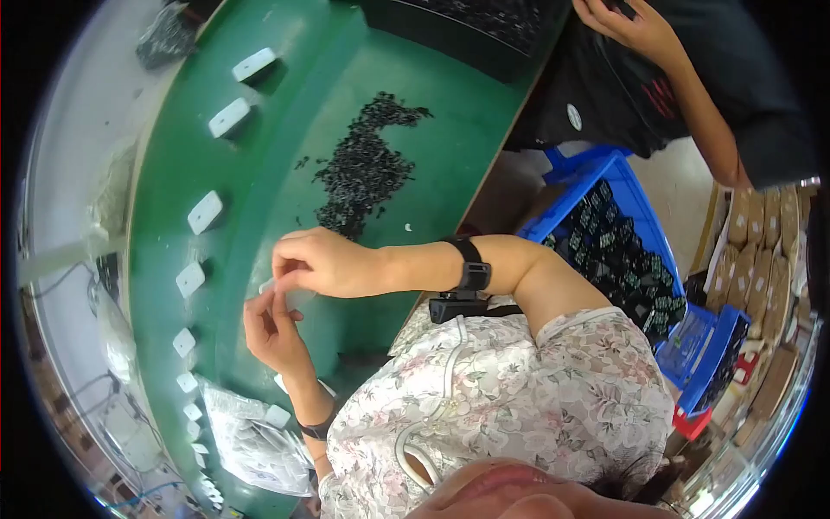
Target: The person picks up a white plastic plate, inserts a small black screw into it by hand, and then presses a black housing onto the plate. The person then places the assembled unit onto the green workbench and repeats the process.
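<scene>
Over the green belt (285, 130), my right hand (316, 259) reaches in from the right, with a black band on its wrist. Its fingertips pinch a small pale, see-through piece (278, 292). Just below it, my left hand (272, 324) is raised and its fingers grip the same piece from underneath. The two hands touch at the fingertips. What the piece is I cannot tell. A pile of small black parts (363, 164) lies on the belt just beyond my right hand.
Several white rectangular blocks (205, 212) run in a row along the belt's left side. A clear plastic bag of parts (251, 437) lies near my left wrist. Blue crates of dark parts (627, 251) and cardboard boxes (765, 242) stand to the right. Another person's hand (635, 26) is at the top right.
</scene>
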The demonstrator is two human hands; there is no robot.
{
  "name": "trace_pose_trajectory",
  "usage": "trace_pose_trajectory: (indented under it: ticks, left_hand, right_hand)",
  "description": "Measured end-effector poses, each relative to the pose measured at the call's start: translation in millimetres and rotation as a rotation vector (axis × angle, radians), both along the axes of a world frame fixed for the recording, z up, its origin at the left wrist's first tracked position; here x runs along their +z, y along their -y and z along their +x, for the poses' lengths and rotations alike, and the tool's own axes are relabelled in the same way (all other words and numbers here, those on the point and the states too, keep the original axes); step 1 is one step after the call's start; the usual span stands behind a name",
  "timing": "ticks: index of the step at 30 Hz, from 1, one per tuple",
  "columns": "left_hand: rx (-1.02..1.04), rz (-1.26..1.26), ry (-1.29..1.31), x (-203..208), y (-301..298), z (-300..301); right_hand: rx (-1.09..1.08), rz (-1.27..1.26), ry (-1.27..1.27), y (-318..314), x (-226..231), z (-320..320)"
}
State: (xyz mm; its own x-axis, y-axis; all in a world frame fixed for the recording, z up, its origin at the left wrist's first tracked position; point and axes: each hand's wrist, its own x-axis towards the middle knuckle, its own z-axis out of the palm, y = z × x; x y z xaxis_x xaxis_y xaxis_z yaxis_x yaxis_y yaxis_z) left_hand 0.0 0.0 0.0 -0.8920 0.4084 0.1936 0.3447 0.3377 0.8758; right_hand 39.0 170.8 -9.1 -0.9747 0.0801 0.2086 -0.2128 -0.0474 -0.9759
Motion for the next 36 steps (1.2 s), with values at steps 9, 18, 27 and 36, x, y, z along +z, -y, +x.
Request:
trace_pose_trajectory:
  ticks: [9, 18, 27, 36]
  left_hand:
    - [0.08, 0.104, 0.116, 3.8, 8.6, -6.1]
    - [0.132, 0.568, 0.584, 2.0, 16.9, -11.5]
    - [0.081, 0.629, 0.642, -15.9, 30.2, -4.7]
    - [0.078, 0.398, 0.214, -18.9, 33.9, -3.3]
  right_hand:
    - [0.036, 0.138, 0.04, 6.8, 10.4, -17.2]
    - [-0.033, 0.3, 0.03, 21.3, 5.7, -25.2]
    - [-0.033, 0.539, 0.046, 42.3, 13.4, -30.9]
    - [-0.024, 0.484, 0.023, 50.2, 0.4, -29.1]
